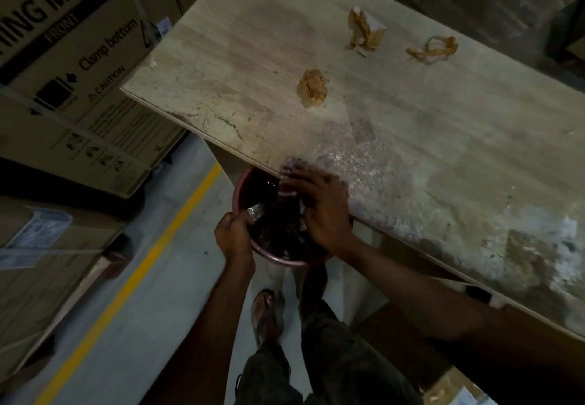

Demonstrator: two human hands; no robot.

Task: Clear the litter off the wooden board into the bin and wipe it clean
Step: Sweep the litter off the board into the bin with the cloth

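Left hand (234, 230): we see it gripping the rim of the bin (278, 259), which sits under the bench (253, 56) edge.
Right hand (319, 208): blurred over the bin mouth; we cannot tell whether it holds anything.
Litter: brown paper scraps (312, 88) lie farther up the bench, beyond the right hand, which is the nearer one.

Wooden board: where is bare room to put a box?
Bare: the left part of the wooden board, between its corner and the crumpled paper ball; the middle, between the twisted strip and the white crumbs. Crowded: the near edge, at the right hand and the bin.
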